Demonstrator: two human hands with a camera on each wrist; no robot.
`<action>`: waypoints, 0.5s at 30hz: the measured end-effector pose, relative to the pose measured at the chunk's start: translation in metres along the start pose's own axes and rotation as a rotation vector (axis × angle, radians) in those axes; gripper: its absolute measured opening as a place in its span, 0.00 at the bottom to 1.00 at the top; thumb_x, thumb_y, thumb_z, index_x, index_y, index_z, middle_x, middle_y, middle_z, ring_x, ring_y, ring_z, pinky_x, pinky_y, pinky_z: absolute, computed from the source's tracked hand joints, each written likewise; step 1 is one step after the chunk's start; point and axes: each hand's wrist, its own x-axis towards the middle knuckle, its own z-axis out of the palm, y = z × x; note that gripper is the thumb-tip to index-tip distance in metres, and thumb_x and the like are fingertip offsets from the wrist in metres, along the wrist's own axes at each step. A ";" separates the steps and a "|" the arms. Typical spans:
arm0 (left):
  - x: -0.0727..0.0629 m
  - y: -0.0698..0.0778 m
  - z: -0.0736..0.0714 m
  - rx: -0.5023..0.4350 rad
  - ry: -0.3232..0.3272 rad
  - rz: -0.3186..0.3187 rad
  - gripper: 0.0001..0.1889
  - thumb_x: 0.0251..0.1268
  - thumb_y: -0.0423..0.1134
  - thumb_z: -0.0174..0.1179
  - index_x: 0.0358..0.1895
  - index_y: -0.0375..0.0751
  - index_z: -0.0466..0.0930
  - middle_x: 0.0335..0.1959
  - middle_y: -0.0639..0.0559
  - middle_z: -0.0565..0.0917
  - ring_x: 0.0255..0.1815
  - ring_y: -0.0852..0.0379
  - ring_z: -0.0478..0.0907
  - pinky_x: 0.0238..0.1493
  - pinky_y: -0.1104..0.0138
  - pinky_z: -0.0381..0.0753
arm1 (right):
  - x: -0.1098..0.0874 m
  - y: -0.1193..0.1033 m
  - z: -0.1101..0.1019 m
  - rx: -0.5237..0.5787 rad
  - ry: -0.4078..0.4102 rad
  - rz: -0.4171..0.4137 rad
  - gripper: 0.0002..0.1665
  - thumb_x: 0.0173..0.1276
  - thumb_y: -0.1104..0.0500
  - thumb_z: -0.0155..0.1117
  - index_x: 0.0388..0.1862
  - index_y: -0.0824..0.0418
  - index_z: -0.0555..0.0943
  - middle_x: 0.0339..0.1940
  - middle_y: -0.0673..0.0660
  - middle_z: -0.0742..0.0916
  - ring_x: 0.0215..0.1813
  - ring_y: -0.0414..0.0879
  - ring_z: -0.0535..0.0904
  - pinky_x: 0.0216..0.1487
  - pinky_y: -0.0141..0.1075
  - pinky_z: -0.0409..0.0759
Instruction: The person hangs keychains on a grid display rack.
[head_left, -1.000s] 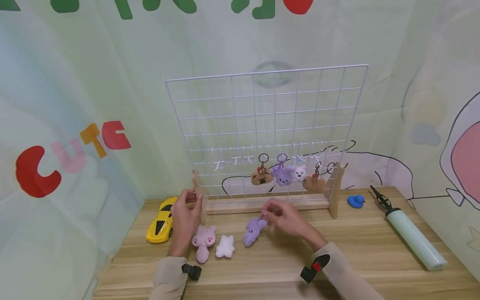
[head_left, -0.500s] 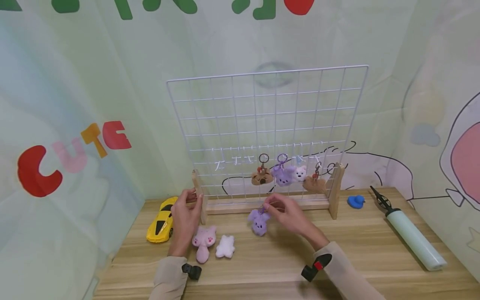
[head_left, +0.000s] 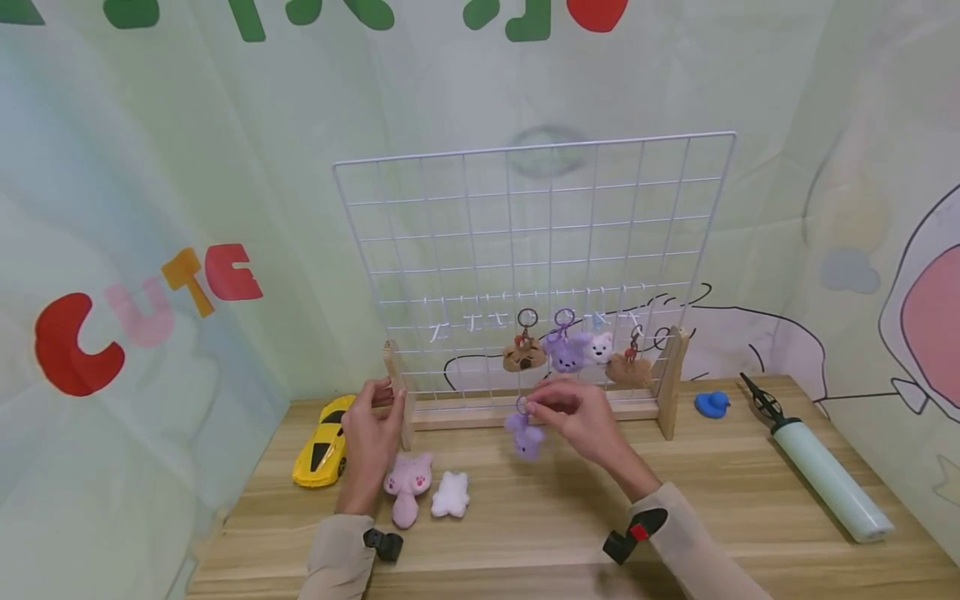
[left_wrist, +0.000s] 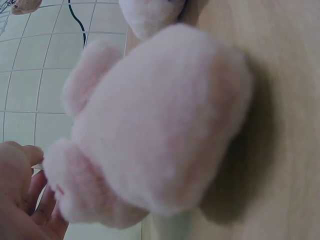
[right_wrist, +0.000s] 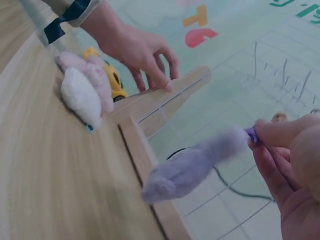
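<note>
A small blue toy duck sits near a pale-green, black-tipped cylinder; a yellow-and-black toy car stands well apart, leftward.

Behind the fingers of the left hand, the left sleeve starts at the wrist, long and of a light beige colour. Near its cuff, on the side turned to the other arm, there is a small black device of blocky shape. Behind the fingers of the right hand, the right sleeve has the same beige. At its cuff there is a black rounded piece, and beside it a black block, with a red patch between them
</note>
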 end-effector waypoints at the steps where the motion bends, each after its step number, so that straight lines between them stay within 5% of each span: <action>1: 0.000 0.000 0.000 0.000 0.000 0.000 0.17 0.78 0.43 0.68 0.62 0.40 0.83 0.51 0.41 0.91 0.52 0.45 0.91 0.51 0.53 0.95 | 0.001 -0.003 0.000 0.007 0.005 0.004 0.09 0.69 0.60 0.81 0.47 0.56 0.93 0.47 0.55 0.93 0.44 0.43 0.92 0.47 0.31 0.93; 15: 0.000 0.003 -0.002 -0.004 -0.013 -0.013 0.17 0.79 0.43 0.68 0.62 0.40 0.82 0.52 0.40 0.90 0.52 0.43 0.92 0.52 0.50 0.95 | 0.006 -0.052 0.003 0.018 0.060 -0.102 0.04 0.71 0.57 0.79 0.43 0.53 0.92 0.45 0.51 0.92 0.46 0.42 0.88 0.48 0.32 0.92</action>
